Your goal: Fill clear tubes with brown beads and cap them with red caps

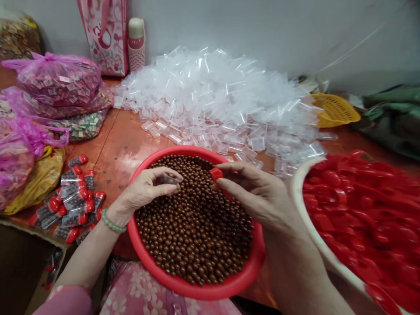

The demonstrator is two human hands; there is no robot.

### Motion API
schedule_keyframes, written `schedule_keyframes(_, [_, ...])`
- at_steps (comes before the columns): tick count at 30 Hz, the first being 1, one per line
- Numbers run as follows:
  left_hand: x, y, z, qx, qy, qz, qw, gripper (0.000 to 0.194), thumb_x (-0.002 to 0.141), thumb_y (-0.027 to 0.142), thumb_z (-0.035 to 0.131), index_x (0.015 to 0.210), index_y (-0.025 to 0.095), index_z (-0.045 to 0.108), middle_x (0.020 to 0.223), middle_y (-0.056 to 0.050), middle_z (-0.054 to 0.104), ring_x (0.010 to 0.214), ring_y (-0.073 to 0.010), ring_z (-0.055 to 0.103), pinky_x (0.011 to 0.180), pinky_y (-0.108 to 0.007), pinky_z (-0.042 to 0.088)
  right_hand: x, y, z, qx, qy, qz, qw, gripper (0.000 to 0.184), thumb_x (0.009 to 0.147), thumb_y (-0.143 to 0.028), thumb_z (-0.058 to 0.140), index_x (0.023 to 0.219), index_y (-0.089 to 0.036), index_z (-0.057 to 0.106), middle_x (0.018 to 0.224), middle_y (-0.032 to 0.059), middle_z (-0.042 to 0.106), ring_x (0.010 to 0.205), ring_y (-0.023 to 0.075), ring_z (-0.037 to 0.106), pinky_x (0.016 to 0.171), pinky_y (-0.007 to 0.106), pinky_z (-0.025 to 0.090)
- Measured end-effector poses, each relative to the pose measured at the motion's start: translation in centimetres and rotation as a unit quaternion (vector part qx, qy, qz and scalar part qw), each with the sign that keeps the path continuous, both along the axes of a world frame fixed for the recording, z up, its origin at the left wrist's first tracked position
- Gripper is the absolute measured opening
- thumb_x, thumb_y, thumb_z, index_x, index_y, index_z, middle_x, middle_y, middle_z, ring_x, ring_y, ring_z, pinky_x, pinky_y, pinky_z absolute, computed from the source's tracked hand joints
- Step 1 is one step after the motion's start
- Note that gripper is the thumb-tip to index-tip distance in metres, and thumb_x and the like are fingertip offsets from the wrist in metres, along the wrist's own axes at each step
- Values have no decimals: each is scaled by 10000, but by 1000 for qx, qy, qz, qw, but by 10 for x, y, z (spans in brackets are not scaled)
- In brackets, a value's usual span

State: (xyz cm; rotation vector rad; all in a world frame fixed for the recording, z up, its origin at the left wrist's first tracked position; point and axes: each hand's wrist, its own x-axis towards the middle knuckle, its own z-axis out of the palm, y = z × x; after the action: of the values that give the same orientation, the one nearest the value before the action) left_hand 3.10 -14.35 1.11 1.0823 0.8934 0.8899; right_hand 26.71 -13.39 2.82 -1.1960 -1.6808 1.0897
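Observation:
My left hand is closed on a small clear plastic container, partly hidden by the fingers. Between the thumb and fingers of my right hand is a small red cap. Both hands are over a red basin full of shiny brown balls, and a gap separates the container from the cap. To the left on the table, several filled containers with red caps lie in a loose heap.
Behind the basin spreads a large pile of clear containers. A white tub of red caps stands at right. Tied plastic bags, a bottle, a yellow basket and an open cardboard box surround the work area.

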Motion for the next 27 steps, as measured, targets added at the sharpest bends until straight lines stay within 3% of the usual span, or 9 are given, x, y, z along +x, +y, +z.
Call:
schedule_keyframes(5, [-1,1,-2,2,-9,6,1000,264,729,241,747,969,149,687,874,-25,682,805,-115,614,833,-257,460,-42,8,17,14,56,45,997,186,835,-306,674,1006,-237,653,864,12,696,751,144,659,693,282,560])
schedule_keyframes(9, [0,1,-5,-16,-47,1,999,276,707,274,770,934,139,689,919,-36,687,826,-123,617,849,-268,465,-58,15,14,105,18,82,991,164,850,-238,647,1013,-228,665,936,26,698,850,164,651,766,313,548])
schedule_keyframes(12, [1,1,-7,-22,-60,-4,998,286,704,301,771,920,133,689,895,-36,685,845,-138,616,862,-283,464,-62,16,9,149,-19,95,984,167,861,-210,626,1023,-226,667,953,36,694,874,173,646,797,334,543])
schedule_keyframes(19, [3,3,-9,9,-17,-16,1000,215,749,256,696,929,140,668,876,-25,650,830,-146,576,834,-289,460,-65,16,-4,171,-50,97,979,200,885,-210,594,1062,-238,682,975,57,680,915,192,650,818,370,551])
schedule_keyframes(27, [3,2,-13,27,-2,-25,999,147,788,196,601,919,135,575,790,3,557,710,-100,512,699,-244,433,-63,15,-8,239,-98,82,963,151,879,-184,606,982,-220,710,897,51,656,803,155,653,707,296,566])
